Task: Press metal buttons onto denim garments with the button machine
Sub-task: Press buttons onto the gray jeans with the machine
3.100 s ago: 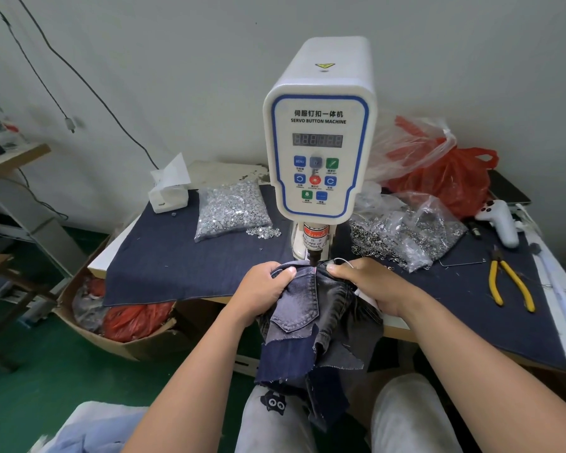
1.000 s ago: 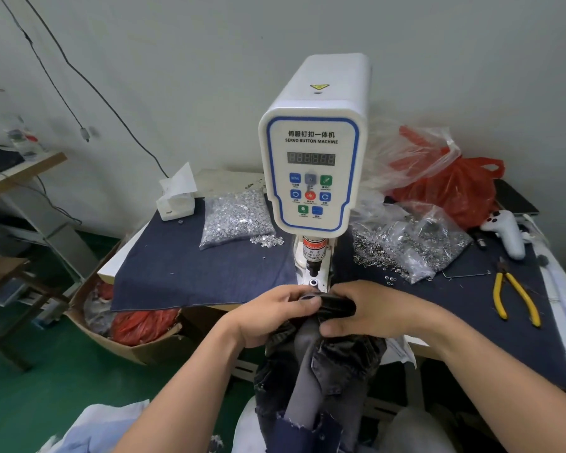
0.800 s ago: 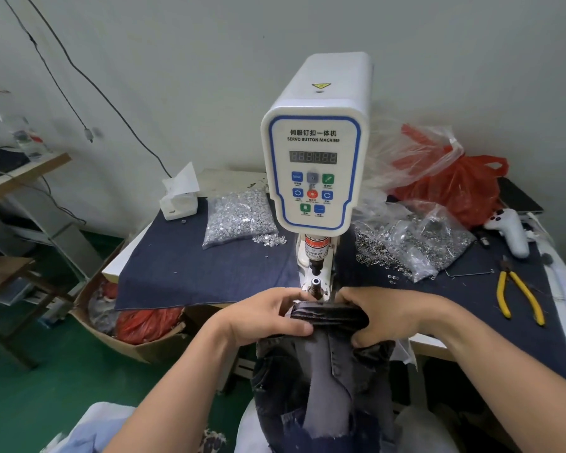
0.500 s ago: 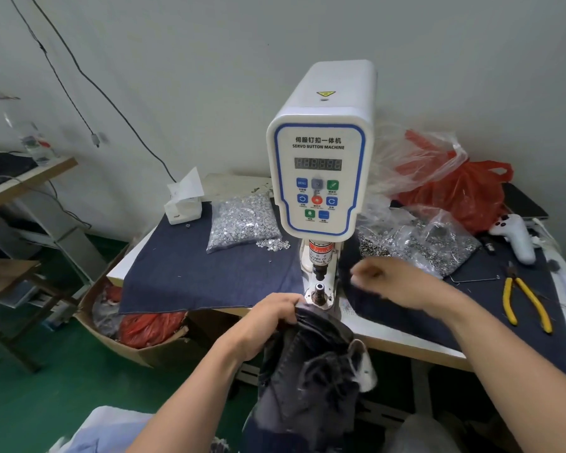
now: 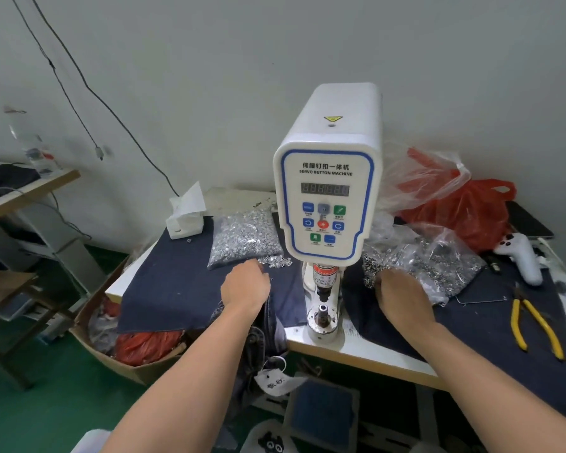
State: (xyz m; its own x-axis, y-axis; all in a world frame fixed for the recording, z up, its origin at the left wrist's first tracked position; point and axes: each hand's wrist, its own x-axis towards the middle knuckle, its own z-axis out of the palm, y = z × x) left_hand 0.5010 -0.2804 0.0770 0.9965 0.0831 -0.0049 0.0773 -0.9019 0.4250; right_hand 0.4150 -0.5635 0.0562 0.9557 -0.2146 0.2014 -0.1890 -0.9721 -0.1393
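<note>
The white servo button machine (image 5: 327, 191) stands mid-table, its lower die (image 5: 322, 317) bare. A dark denim garment (image 5: 267, 335) with a paper tag hangs over the table's front edge, under my left wrist. My left hand (image 5: 245, 286) reaches to the loose silver pieces spilled from the bag of silver buttons (image 5: 242, 237); its fingertips are hidden. My right hand (image 5: 397, 294) lies at the near edge of the bag of dark metal buttons (image 5: 435, 259), its fingers curled down out of sight. Neither hand holds the garment.
Dark denim cloth (image 5: 177, 282) covers the table. Yellow-handled pliers (image 5: 536, 325) and a white controller (image 5: 520, 256) lie at the right, a red plastic bag (image 5: 464, 207) behind. A tissue box (image 5: 185, 220) sits back left. A cardboard box (image 5: 138, 351) stands on the floor.
Both hands let go of the garment, which slid down over the table edge. The left hand moved up to the silver pieces, and the right hand moved right to the dark buttons.
</note>
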